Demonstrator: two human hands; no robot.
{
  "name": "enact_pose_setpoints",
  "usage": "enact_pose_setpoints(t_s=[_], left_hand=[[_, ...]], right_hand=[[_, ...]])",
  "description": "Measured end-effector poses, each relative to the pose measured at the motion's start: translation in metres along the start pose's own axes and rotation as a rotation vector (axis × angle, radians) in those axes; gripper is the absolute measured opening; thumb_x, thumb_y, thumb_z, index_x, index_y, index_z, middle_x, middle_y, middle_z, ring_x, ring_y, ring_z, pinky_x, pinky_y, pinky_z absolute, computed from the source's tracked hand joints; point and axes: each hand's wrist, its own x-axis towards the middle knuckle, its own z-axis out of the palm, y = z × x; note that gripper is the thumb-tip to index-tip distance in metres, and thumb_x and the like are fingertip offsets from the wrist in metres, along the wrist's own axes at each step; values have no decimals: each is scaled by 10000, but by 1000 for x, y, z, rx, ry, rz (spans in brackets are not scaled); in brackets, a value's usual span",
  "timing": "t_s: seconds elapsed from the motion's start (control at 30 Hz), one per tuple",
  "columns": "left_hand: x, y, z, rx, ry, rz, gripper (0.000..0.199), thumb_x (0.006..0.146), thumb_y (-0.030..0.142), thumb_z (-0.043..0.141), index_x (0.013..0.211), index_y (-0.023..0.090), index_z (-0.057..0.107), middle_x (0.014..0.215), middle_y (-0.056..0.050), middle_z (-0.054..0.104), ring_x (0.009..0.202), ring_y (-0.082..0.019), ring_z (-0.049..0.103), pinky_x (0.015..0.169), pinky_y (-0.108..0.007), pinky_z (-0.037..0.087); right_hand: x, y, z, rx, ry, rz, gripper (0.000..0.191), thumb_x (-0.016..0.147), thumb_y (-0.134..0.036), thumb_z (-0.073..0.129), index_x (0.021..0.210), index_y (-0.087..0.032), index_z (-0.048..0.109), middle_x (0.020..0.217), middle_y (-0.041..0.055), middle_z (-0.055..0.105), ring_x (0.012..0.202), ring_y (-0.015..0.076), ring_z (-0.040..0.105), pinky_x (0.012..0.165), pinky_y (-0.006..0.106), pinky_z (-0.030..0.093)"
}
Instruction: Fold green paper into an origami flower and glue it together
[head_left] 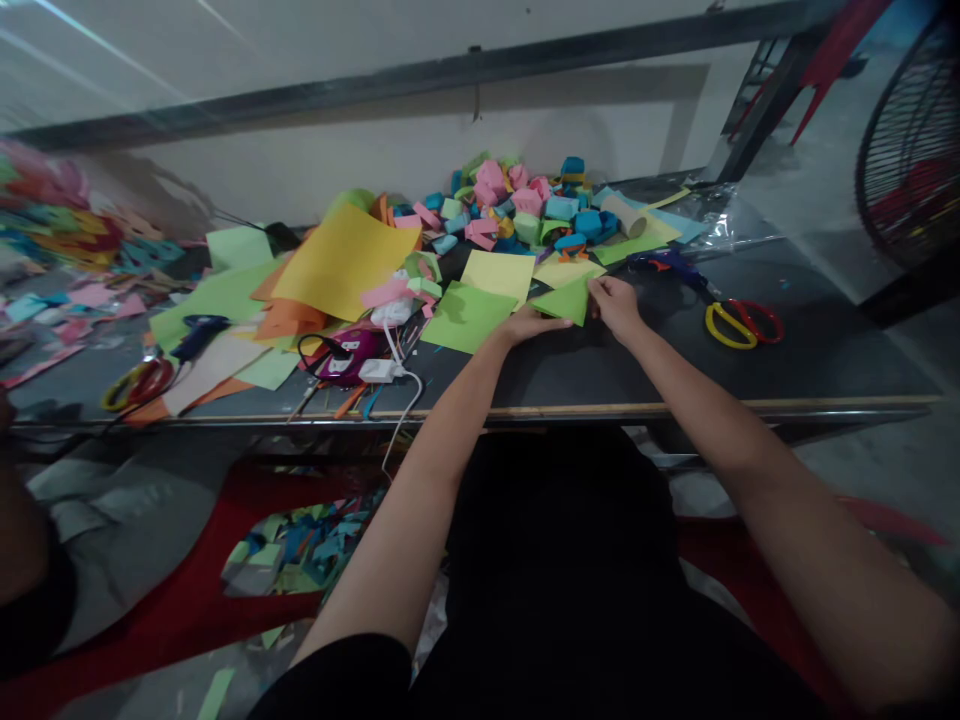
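Observation:
Between my hands is a green sheet of paper (pixel 564 300), folded into a triangle and lifted slightly off the dark table (pixel 817 350). My left hand (pixel 531 325) grips its lower left edge, thumb along the bottom. At the right corner, my right hand (pixel 616 303) pinches the paper between thumb and fingers. Just left of my left hand lies a flat green square sheet (pixel 469 318). Pale yellow sheets (pixel 496 272) lie behind it. Scissors with red and yellow handles (pixel 742 323) rest to the right of my right hand.
A heap of folded paper pieces (pixel 525 205) sits along the wall. Further left are a large yellow sheet (pixel 349 262), a purple power strip (pixel 349 360) with a white charger (pixel 381 371), and another pair of scissors (pixel 139 385). A fan (pixel 911 150) stands at the right. Another person's arm shows at far left.

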Motion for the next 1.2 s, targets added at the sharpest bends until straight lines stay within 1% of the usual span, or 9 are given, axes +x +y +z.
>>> enact_pose_setpoints(t_s=[0.13,0.23,0.33,0.5,0.63,0.73,0.87,1.07,1.2], left_hand=[[6,-1,-1,19,17,9,341,764,441,879,881,146,754,925,-96,798,907,-217,715,878,-330,544],[13,-4,0,-35,133,13,296,838,387,835,730,156,685,705,-41,725,671,-135,626,695,-257,492],[15,-4,3,-131,254,8,299,864,272,816,670,164,615,614,20,624,570,-84,524,618,-214,432],[11,2,6,-161,278,-4,279,903,209,766,682,157,602,626,35,582,575,-71,496,601,-196,408],[8,4,7,-124,291,10,408,892,352,804,633,175,542,582,44,517,557,-76,478,587,-206,415],[8,4,5,-81,420,61,478,891,454,790,606,186,516,553,53,465,521,-76,438,540,-217,392],[7,7,-2,-29,570,96,343,887,445,788,718,174,663,618,27,562,558,-80,478,511,-216,366],[7,8,-8,-106,599,82,297,873,419,806,729,185,694,655,24,562,603,-73,501,552,-207,405],[7,10,-7,-111,671,41,275,856,401,827,722,184,725,645,23,589,611,-79,507,575,-226,414]], right_hand=[[-1,-3,-1,44,17,8,583,814,-796,696,803,-220,605,703,17,673,455,106,518,435,257,431],[-2,-7,-1,84,-11,36,524,862,-730,697,793,-225,575,751,26,704,453,95,529,419,241,393],[-2,-12,0,88,-79,104,473,896,-632,718,739,-218,549,738,28,711,444,84,531,398,222,350],[-1,-15,2,129,-46,146,344,867,-514,782,810,-205,640,683,5,683,449,89,557,383,208,349],[-2,-13,2,82,-27,106,321,827,-488,823,834,-196,692,593,-26,600,449,100,569,396,201,374],[-3,-12,1,44,-38,82,317,831,-480,821,811,-188,701,556,-29,575,440,99,555,405,199,377],[-4,-15,1,-3,-109,55,299,833,-430,831,764,-174,692,499,-47,536,393,84,520,393,193,355],[-6,-19,0,-65,-185,95,208,852,-313,822,752,-161,721,465,-49,543,347,84,510,378,194,337],[-6,-17,0,-71,-222,103,225,861,-356,820,805,-150,751,490,-17,586,382,110,567,393,204,375]])
